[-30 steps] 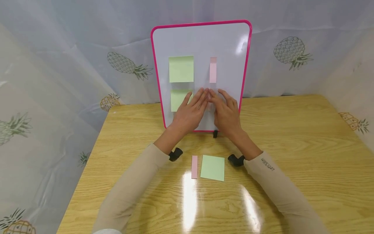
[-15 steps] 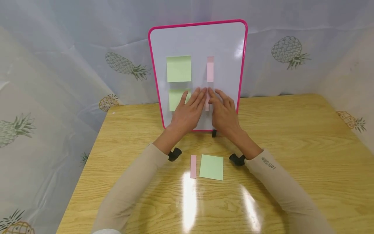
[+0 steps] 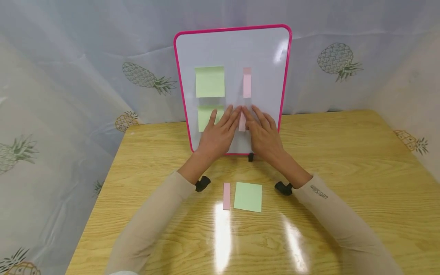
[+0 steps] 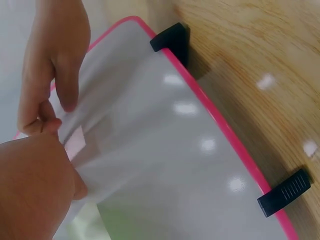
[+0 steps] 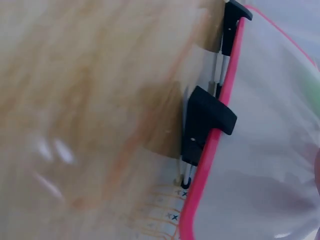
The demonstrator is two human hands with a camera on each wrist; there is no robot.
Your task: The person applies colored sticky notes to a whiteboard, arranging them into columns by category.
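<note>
A whiteboard [image 3: 264, 49] with a pink frame stands upright on the table. In the head view my left hand [image 3: 217, 138] lies against it, fingers extended, over part of the lower green sticky note [image 3: 204, 121]. Its fingertips touch the top of a narrow pink sticky note [image 3: 242, 124]. My right hand [image 3: 265, 137] touches that same top end from the other side, its index fingertip meeting the left fingertips. Both hands also show in the left wrist view, with the pink strip partly visible between them. The right wrist view shows mostly the board's edge.
Higher on the board are another green note [image 3: 210, 82] and another pink strip [image 3: 247, 82]. A pink strip [image 3: 226, 196] and a green note [image 3: 248, 196] lie on the wooden table [image 3: 343, 160]. Black clips [image 5: 207, 120] hold the board's lower edge. A pineapple-print sheet [image 3: 151, 103] hangs behind.
My right index finger has straightened, and more of the lower pink note shows between the hands. The fingertips stay at its top. The whole head view has shifted slightly.
</note>
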